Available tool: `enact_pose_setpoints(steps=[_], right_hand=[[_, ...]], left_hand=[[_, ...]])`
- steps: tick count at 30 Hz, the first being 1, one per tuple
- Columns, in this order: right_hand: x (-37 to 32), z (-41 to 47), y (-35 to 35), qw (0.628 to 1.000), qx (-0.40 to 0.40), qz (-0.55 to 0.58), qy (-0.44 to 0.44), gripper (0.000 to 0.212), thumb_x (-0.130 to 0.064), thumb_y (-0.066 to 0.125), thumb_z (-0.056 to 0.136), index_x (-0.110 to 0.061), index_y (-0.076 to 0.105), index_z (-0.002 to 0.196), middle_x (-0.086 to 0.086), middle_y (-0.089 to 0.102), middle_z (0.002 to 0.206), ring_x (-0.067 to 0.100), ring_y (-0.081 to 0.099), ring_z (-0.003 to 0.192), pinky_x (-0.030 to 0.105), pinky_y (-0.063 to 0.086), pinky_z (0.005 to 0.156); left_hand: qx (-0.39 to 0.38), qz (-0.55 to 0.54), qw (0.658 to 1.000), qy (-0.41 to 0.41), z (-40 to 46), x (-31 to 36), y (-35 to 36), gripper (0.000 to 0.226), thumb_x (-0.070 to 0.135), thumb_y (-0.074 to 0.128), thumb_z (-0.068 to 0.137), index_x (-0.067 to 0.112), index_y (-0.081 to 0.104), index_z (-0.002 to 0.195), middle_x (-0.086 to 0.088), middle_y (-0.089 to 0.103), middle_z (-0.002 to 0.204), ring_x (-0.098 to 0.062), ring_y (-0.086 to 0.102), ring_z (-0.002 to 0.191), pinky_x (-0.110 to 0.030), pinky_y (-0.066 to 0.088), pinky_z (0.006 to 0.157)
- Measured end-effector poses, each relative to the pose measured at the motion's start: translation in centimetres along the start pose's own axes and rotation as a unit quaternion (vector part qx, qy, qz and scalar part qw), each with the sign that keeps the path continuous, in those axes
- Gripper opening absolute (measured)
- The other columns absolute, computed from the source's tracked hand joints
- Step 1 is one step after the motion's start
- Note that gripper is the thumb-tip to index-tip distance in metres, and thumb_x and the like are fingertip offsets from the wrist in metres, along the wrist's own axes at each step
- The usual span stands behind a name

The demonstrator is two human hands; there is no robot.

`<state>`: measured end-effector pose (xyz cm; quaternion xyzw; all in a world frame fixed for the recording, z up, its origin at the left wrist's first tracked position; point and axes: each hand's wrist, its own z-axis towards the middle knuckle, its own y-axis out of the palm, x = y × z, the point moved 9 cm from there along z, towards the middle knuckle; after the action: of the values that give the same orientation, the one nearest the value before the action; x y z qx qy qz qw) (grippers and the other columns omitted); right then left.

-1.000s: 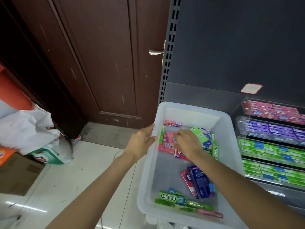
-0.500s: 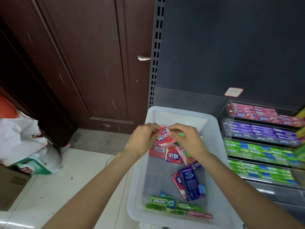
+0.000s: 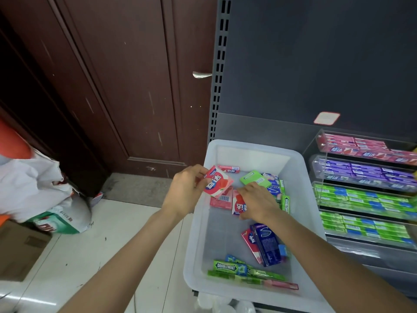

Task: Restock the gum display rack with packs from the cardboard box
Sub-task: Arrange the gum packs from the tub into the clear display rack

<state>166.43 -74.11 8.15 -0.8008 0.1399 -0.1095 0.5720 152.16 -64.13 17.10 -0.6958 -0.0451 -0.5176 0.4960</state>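
Observation:
A white plastic bin [image 3: 198,222] holds several loose gum packs. My left hand [image 3: 184,190] holds a pink-and-red gum pack [image 3: 217,181] above the bin's left rim. My right hand [image 3: 259,203] is down inside the bin, fingers on another pink pack [image 3: 239,205] lying flat beside a third pink one [image 3: 222,199]. Green packs [image 3: 255,179] lie further back, a dark blue pack [image 3: 267,243] in the middle, green Doublemint sticks [image 3: 230,267] at the near end. The clear tiered gum rack [image 3: 365,177] stands to the right with pink, purple and green rows.
A dark brown door [image 3: 126,86] with a metal handle [image 3: 200,74] is behind the bin. A grey shelf upright [image 3: 220,71] rises beside it. White bags [image 3: 38,184] and a cardboard box [image 3: 20,249] sit on the tiled floor at left.
Both hands met at one pink pack half a second ago. Now my left hand keeps that pack alone and my right hand has dropped back onto the packs in the bin.

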Motion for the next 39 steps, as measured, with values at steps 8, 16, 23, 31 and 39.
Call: enact_pose_setpoints(steps=[8, 16, 23, 31, 39], right_hand=[[1.3, -2.2, -4.0, 0.935, 0.109, 0.335, 0.048, 0.050, -0.042, 0.075, 0.073, -0.027, 0.053, 0.115, -0.001, 0.043, 0.107, 0.013, 0.053, 0.097, 0.028, 0.044, 0.086], [7.0, -6.9, -8.8, 0.882, 0.224, 0.402, 0.106, 0.007, -0.022, 0.065, 0.087, -0.021, 0.058, 0.086, 0.003, 0.063, 0.080, 0.018, 0.060, 0.074, 0.031, 0.045, 0.064], [15.4, -15.3, -10.3, 0.856, 0.269, 0.421, 0.132, 0.030, -0.011, 0.060, 0.090, -0.010, 0.061, 0.120, 0.004, 0.066, 0.102, 0.012, 0.059, 0.089, 0.016, 0.046, 0.070], [28.5, -26.1, -7.9, 0.873, 0.284, 0.358, 0.172, 0.017, -0.010, 0.063, 0.087, -0.013, 0.066, 0.104, 0.001, 0.067, 0.094, 0.013, 0.061, 0.090, 0.020, 0.047, 0.072], [37.2, -29.2, -4.8, 0.919, 0.257, 0.256, 0.153, 0.024, -0.007, 0.064, 0.086, -0.012, 0.068, 0.108, 0.004, 0.067, 0.110, 0.016, 0.062, 0.100, 0.018, 0.042, 0.083]], left_hand=[[0.026, 0.007, 0.999, 0.026, -0.1, 0.8, -1.2, 0.019, 0.025, 0.062, 0.089, 0.014, 0.062, 0.105, 0.002, 0.067, 0.106, -0.003, 0.059, 0.082, -0.005, 0.044, 0.063], [0.037, -0.002, 0.996, 0.077, 0.3, 6.0, 0.2, 0.021, 0.023, 0.060, 0.091, 0.012, 0.062, 0.109, -0.001, 0.065, 0.106, -0.008, 0.060, 0.085, -0.014, 0.048, 0.065], [0.011, -0.013, 0.987, 0.160, -0.1, 15.7, 6.4, 0.018, 0.017, 0.058, 0.092, 0.012, 0.065, 0.108, -0.005, 0.067, 0.106, -0.017, 0.060, 0.090, -0.029, 0.050, 0.079], [-0.028, -0.008, 0.976, 0.218, -3.3, 27.8, 17.8, 0.024, 0.018, 0.058, 0.091, 0.010, 0.063, 0.113, -0.007, 0.065, 0.108, -0.018, 0.060, 0.098, -0.025, 0.047, 0.078], [-0.025, 0.010, 0.983, 0.180, -5.1, 32.4, 25.5, 0.025, 0.019, 0.058, 0.092, 0.011, 0.063, 0.115, -0.007, 0.065, 0.111, -0.016, 0.060, 0.098, -0.023, 0.049, 0.076]])
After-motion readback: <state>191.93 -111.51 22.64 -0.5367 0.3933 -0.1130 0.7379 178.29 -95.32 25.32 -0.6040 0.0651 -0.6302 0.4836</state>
